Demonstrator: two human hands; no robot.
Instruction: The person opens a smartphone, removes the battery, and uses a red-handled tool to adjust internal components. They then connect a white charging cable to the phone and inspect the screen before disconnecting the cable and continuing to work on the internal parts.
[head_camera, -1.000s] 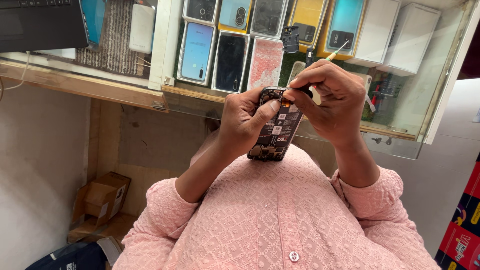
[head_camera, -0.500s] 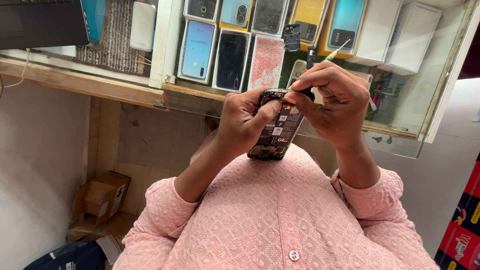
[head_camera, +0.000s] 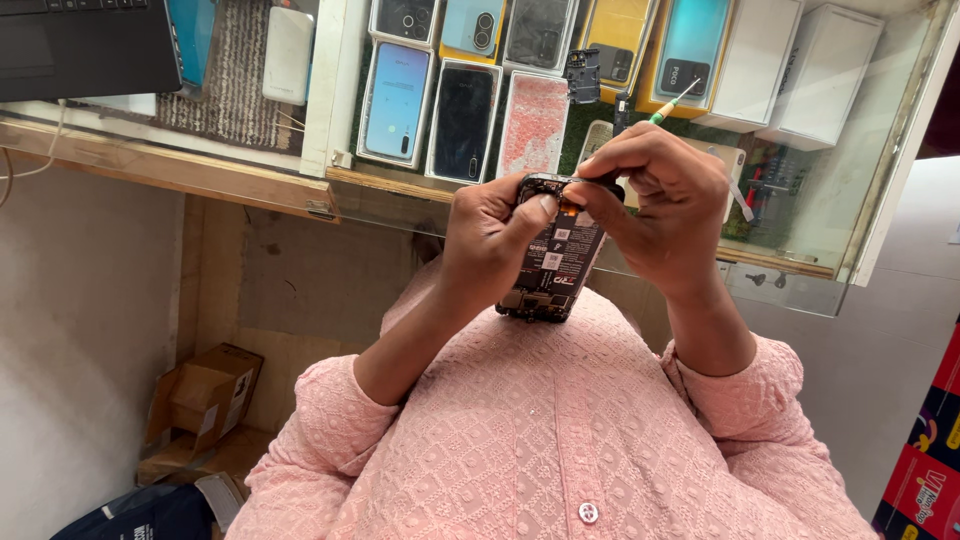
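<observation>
Left hand (head_camera: 490, 240) fingers clasp opened phone (head_camera: 553, 255) upright above lap, steadying it. Right hand (head_camera: 660, 205), at 3 o'clock, pinches green-tipped screwdriver (head_camera: 672, 104) onto phone's top edge. Glass bench (head_camera: 800, 270) at 12 o'clock.

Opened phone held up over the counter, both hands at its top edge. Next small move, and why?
Probably keep the left hand gripping the opened phone and ease the right hand's fingertips along the top edge. Both thumbs meet at that edge, the phone's insides face the camera, and the green-handled tool pokes out behind the right hand, its tip hidden, so a small, slow move seems safest.
</observation>
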